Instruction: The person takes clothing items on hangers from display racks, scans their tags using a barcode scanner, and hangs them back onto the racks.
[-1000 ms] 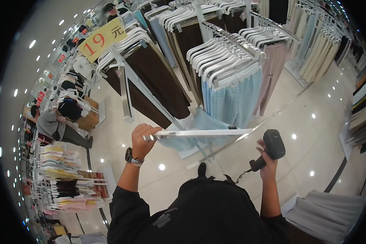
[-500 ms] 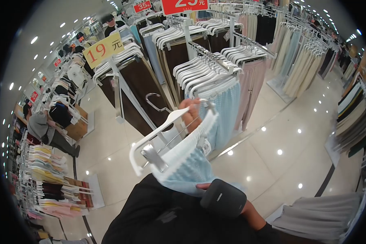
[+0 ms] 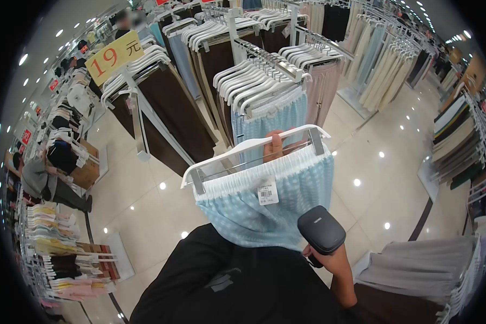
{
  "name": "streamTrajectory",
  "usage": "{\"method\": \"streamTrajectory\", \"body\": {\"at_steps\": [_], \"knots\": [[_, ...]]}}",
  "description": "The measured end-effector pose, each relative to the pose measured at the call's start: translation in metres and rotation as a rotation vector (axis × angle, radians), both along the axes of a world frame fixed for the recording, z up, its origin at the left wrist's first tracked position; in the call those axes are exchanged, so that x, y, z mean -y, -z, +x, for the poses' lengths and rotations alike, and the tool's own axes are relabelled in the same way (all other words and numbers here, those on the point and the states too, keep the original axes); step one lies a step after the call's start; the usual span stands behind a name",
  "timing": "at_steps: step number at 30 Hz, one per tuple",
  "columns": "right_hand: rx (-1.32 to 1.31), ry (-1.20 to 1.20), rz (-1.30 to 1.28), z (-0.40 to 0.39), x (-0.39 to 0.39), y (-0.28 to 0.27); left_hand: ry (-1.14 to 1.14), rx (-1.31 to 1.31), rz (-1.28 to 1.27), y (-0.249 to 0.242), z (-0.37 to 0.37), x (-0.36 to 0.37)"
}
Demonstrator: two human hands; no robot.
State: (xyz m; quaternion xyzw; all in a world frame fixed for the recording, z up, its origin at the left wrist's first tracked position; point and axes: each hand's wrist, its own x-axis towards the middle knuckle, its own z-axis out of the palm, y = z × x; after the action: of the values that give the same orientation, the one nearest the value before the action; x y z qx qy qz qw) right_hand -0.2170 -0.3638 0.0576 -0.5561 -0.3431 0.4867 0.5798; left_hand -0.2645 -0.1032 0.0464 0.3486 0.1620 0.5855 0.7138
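My left hand (image 3: 274, 148) is closed on the middle of a white hanger (image 3: 243, 147), its forearm hidden behind the cloth. From the hanger's metal clips hangs a light blue checked garment (image 3: 243, 216) with a white elastic waistband, facing me. A white tag (image 3: 267, 192) with a barcode lies on its front. At the garment's lower right corner is my right hand (image 3: 329, 261), fingers bent and pinching the hem. A black rounded device (image 3: 322, 229) sits over the back of that hand or wrist and partly hides it.
Ahead stands a rack of white hangers (image 3: 254, 86) with similar blue garments. Brown trousers (image 3: 173, 108) hang left of it under a yellow price sign (image 3: 115, 56). Grey garments (image 3: 421, 267) are at lower right. A person in grey (image 3: 38, 178) is at far left, another person (image 3: 122, 22) behind the racks.
The hanger and garment have turned from slanted to nearly level, with the front and tag now facing me. My right hand has moved right, to the garment's lower corner.
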Motion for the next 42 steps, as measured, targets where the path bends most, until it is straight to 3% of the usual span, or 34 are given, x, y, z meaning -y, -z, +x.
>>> {"method": "streamTrajectory", "body": {"at_steps": [1, 2, 8, 14, 42], "knots": [[0.012, 0.013, -0.018, -0.006, -0.006, -0.007, 0.011, -0.009, 0.014, 0.001, -0.002, -0.003], [0.2, -0.009, 0.024, -0.009, -0.012, -0.006, 0.019, -0.016, 0.024, 0.003, -0.001, -0.006], [0.029, -0.01, -0.145, -0.035, -0.043, -0.036, -0.002, 0.002, 0.052, 0.005, -0.005, -0.029], [0.036, 0.028, -0.252, -0.056, -0.069, -0.047, 0.072, 0.003, 0.068, 0.016, -0.016, -0.056], [0.178, 0.201, -0.309, -0.101, -0.112, -0.045, 0.256, 0.013, 0.087, 0.035, -0.019, -0.092]]}}
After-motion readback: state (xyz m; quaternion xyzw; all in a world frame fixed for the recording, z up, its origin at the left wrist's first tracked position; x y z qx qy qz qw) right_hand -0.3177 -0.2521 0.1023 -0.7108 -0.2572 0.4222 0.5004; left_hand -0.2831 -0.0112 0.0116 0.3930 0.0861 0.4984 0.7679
